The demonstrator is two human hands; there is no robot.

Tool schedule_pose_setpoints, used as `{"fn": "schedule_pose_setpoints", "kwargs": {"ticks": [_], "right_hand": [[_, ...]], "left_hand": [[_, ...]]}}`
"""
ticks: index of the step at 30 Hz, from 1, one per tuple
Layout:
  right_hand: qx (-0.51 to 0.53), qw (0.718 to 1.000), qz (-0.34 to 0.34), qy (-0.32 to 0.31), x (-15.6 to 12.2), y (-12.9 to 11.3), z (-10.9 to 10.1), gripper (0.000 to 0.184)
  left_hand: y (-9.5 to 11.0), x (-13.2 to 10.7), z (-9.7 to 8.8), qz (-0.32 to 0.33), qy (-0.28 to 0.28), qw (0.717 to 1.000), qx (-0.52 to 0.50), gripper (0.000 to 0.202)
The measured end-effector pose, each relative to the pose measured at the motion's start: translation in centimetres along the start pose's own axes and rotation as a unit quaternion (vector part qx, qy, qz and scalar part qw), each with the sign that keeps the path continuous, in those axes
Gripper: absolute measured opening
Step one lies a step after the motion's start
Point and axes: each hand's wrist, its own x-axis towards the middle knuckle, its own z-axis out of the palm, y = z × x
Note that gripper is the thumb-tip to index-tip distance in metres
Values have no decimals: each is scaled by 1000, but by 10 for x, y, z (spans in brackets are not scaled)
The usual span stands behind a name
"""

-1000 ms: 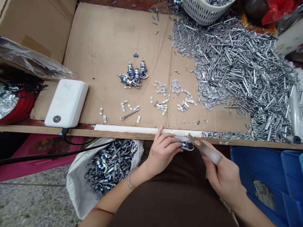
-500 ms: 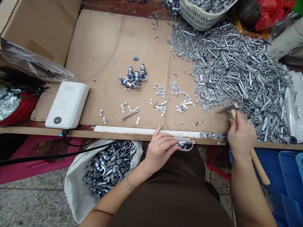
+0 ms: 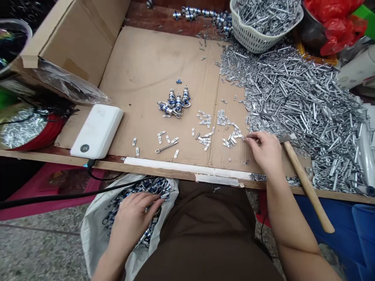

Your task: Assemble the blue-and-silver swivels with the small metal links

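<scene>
Pinching the right hand (image 3: 265, 152) at loose punched metal strips (image 3: 233, 137) near the table's front edge (image 3: 111, 164), hold unclear, and spreading the left hand (image 3: 131, 222) over blue-and-silver fittings (image 3: 155, 186) in a sack (image 3: 93, 234).

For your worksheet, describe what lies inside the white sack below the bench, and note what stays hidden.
Blue-and-silver metal parts lie in the white sack, and the left hand reaches in among them. It covers those beneath it, and the sack's bottom cannot be seen.
</scene>
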Motion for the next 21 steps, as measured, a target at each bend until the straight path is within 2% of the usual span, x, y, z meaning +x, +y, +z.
{"fn": "schedule_pose_setpoints", "kwargs": {"ticks": [2, 4, 6, 8, 10, 11, 13, 14, 15, 17, 19, 21], "right_hand": [[-30, 999, 1, -20, 9, -3, 6, 17], [-50, 998, -4, -39, 12, -3, 10, 16], [-34, 999, -15, -32, 12, -1, 13, 15], [11, 999, -29, 13, 10, 1, 15, 13], [56, 995, -40, 72, 10, 3, 18, 12], [70, 992, -46, 96, 10, 3, 19, 12], [82, 987, -61, 122, 11, 5, 20, 11], [84, 986, -68, 127, 12, 6, 20, 10], [85, 986, -73, 127, 12, 7, 21, 9], [90, 985, -77, 123, 13, 9, 20, 8], [95, 985, -74, 122, 12, 10, 20, 8], [99, 985, -71, 124, 12, 10, 19, 9]], "left_hand": [[-7, -7, -3, -56, -36, 994, 91, 38], [0, -2, -8, -66, -58, 992, 90, 42], [20, 18, -14, -12, -74, 997, -29, 37], [45, 54, -19, 58, -93, 977, -184, 26], [65, 102, -18, 87, -52, 965, -241, 21], [70, 129, -17, 75, 0, 972, -221, 22], [70, 183, -11, -7, 111, 982, -150, 30], [66, 208, -9, -80, 138, 982, -104, 37], [60, 230, -6, -154, 128, 978, -66, 48], [45, 261, 0, -247, 44, 967, -45, 58], [35, 272, 3, -247, -44, 967, -45, 51], [32, 266, 5, -223, -53, 973, -31, 43]]}}
